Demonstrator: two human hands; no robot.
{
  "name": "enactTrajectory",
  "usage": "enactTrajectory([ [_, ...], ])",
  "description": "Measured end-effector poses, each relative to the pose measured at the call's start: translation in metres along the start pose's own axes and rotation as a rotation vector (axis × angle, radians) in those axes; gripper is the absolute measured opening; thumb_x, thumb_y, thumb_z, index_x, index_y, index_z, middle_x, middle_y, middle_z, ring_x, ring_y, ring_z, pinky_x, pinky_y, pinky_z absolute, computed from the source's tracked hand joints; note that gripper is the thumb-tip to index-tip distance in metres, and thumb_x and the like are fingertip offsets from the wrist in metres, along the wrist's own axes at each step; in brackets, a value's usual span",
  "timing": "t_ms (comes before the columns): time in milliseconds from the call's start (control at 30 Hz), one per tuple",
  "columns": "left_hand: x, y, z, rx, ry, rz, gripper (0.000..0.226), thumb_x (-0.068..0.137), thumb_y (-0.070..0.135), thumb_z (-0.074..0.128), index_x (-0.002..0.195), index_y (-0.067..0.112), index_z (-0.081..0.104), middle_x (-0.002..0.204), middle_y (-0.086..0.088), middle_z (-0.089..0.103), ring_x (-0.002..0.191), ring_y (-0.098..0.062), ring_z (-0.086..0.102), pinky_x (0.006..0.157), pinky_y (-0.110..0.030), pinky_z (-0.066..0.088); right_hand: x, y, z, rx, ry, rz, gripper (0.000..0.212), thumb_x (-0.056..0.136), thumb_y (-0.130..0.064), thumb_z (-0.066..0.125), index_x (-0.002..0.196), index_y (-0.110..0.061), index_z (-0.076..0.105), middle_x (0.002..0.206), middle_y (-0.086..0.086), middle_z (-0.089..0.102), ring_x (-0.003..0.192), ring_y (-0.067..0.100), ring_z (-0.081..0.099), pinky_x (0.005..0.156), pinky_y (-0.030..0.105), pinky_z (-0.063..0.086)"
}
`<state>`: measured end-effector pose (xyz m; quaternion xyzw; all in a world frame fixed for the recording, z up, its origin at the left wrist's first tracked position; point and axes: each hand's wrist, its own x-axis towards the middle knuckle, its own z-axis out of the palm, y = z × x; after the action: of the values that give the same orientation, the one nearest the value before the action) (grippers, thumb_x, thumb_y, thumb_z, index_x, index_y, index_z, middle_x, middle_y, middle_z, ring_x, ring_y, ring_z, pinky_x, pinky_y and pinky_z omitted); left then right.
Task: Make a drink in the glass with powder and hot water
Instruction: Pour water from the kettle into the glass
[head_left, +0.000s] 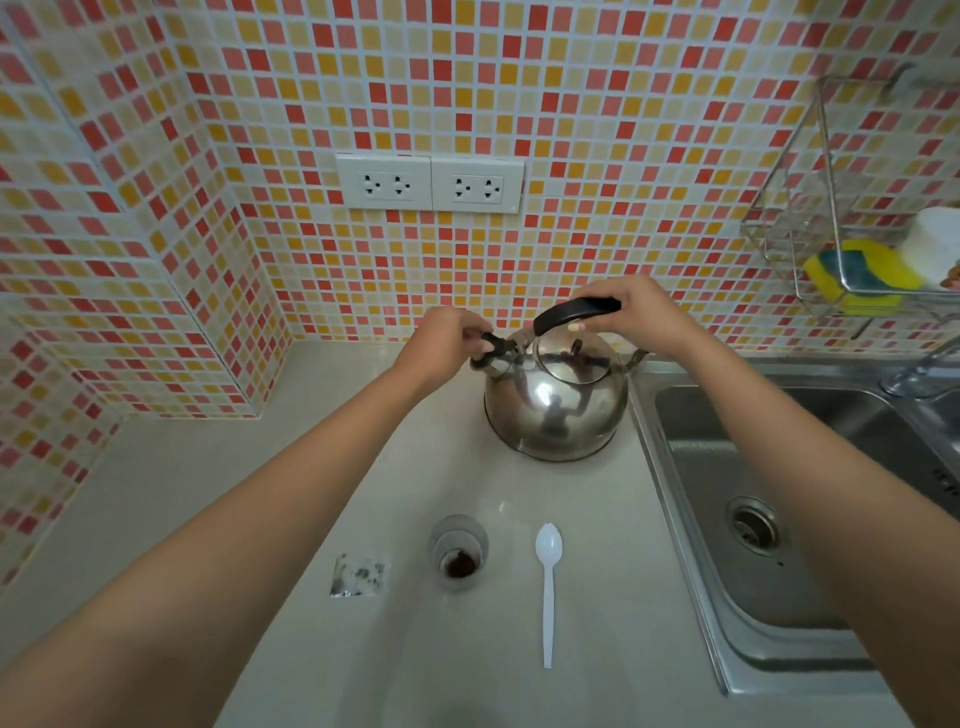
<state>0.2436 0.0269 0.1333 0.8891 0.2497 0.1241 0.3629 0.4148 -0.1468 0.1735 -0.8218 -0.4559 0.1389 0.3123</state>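
A shiny steel kettle (555, 402) stands on the pale counter near the tiled back wall. My right hand (631, 312) grips its black top handle. My left hand (444, 340) pinches the black cap on the kettle's spout at the left. Nearer to me, a small clear glass (457, 552) stands upright with brown powder at its bottom. A white plastic spoon (548, 587) lies to the right of the glass, bowl pointing away. A torn silver sachet (360, 574) lies flat to the left of the glass.
A steel sink (769, 499) with a drain fills the right side, its rim close to the kettle. A wire rack (852, 249) on the wall holds a yellow sponge. Two double wall sockets (430, 183) sit above the kettle. The tiled wall juts out at the left.
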Motion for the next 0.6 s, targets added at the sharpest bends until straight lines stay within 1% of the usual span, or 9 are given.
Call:
enactTrajectory([
  [100, -0.018, 0.009, -0.006, 0.021, 0.024, 0.063, 0.033, 0.084, 0.013, 0.069, 0.117, 0.008, 0.068, 0.116, -0.011, 0.069, 0.105, -0.024, 0.064, 0.098, -0.031, 0.048, -0.018, -0.012, -0.012, 0.031, 0.024, -0.004, 0.043, 0.079, -0.010, 0.075, 0.120, -0.022, 0.067, 0.106, -0.011, 0.067, 0.097, 0.007, 0.061, 0.088, 0.021, 0.043],
  [167, -0.031, 0.015, -0.008, 0.027, 0.035, 0.088, 0.033, 0.084, 0.014, 0.070, 0.117, 0.009, 0.068, 0.116, -0.011, 0.069, 0.104, -0.023, 0.065, 0.096, -0.028, 0.048, -0.032, -0.020, -0.017, 0.036, 0.005, -0.035, 0.044, 0.080, -0.008, 0.073, 0.120, -0.025, 0.066, 0.110, -0.013, 0.066, 0.102, 0.006, 0.060, 0.092, 0.020, 0.044],
  [300, -0.060, 0.021, -0.007, 0.016, 0.020, 0.118, 0.032, 0.083, 0.015, 0.070, 0.114, 0.009, 0.069, 0.113, -0.011, 0.070, 0.103, -0.022, 0.064, 0.092, -0.024, 0.046, -0.066, -0.032, -0.019, 0.032, -0.010, -0.078, 0.044, 0.080, -0.006, 0.072, 0.118, -0.028, 0.066, 0.111, -0.016, 0.063, 0.103, -0.005, 0.058, 0.085, 0.003, 0.041],
  [400, -0.082, 0.021, -0.005, 0.002, 0.000, 0.130, 0.031, 0.083, 0.013, 0.070, 0.114, 0.008, 0.069, 0.114, -0.011, 0.070, 0.104, -0.023, 0.064, 0.093, -0.025, 0.046, -0.089, -0.039, -0.017, 0.023, -0.011, -0.081, 0.042, 0.080, -0.008, 0.072, 0.116, -0.028, 0.068, 0.108, -0.019, 0.063, 0.089, -0.020, 0.055, 0.078, -0.005, 0.040],
  [433, -0.089, 0.021, -0.004, 0.003, -0.011, 0.134, 0.031, 0.083, 0.012, 0.070, 0.114, 0.007, 0.069, 0.114, -0.012, 0.070, 0.104, -0.023, 0.064, 0.094, -0.025, 0.046, -0.096, -0.041, -0.015, 0.006, -0.013, -0.087, 0.041, 0.080, -0.008, 0.073, 0.116, -0.028, 0.068, 0.107, -0.020, 0.064, 0.087, -0.022, 0.054, 0.077, -0.005, 0.041],
  [500, -0.104, 0.021, -0.001, 0.019, -0.041, 0.154, 0.029, 0.084, 0.012, 0.069, 0.113, 0.006, 0.069, 0.113, -0.013, 0.071, 0.102, -0.024, 0.064, 0.089, -0.023, 0.044, -0.110, -0.045, -0.012, -0.034, -0.027, -0.093, 0.040, 0.080, -0.009, 0.073, 0.116, -0.028, 0.068, 0.104, -0.020, 0.065, 0.086, -0.019, 0.055, 0.076, 0.001, 0.043],
  [567, -0.115, 0.020, 0.002, 0.049, -0.073, 0.184, 0.027, 0.085, 0.012, 0.067, 0.111, 0.006, 0.070, 0.107, -0.013, 0.071, 0.095, -0.023, 0.063, 0.082, -0.021, 0.040, -0.122, -0.050, -0.008, -0.058, -0.055, -0.097, 0.039, 0.081, -0.008, 0.072, 0.116, -0.024, 0.069, 0.105, -0.015, 0.067, 0.089, -0.013, 0.058, 0.081, 0.006, 0.043],
  [600, -0.120, 0.021, 0.003, 0.074, -0.088, 0.199, 0.026, 0.086, 0.012, 0.066, 0.111, 0.007, 0.071, 0.104, -0.012, 0.071, 0.090, -0.020, 0.061, 0.080, -0.020, 0.039, -0.128, -0.052, -0.006, -0.068, -0.066, -0.104, 0.039, 0.081, -0.008, 0.072, 0.117, -0.023, 0.069, 0.107, -0.014, 0.067, 0.091, -0.012, 0.058, 0.082, 0.006, 0.044],
])
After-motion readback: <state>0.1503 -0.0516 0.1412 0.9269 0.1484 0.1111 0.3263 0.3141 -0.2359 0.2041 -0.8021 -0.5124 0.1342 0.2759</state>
